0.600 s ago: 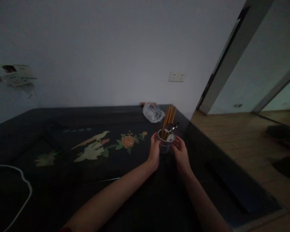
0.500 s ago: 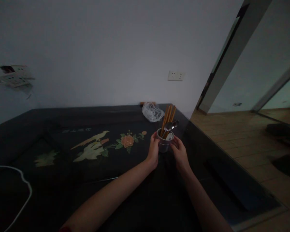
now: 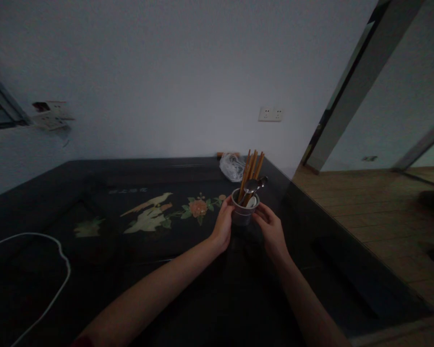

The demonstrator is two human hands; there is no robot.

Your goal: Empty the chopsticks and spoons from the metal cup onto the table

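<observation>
A small grey metal cup stands on the black table near its right side. Several wooden chopsticks and a metal spoon stick out of it, leaning to the far right. My left hand wraps the cup's left side. My right hand holds its right side, fingers at the wall just below the rim. Both forearms reach in from the bottom edge.
The table top bears a painted bird and flower. A crumpled clear plastic bag lies at the far edge behind the cup. A white cable loops at the left. The table's right edge borders a wooden floor.
The cup has stayed between both hands. The view has shifted a little, so the cup and the table sit slightly further left and higher in the frame.
</observation>
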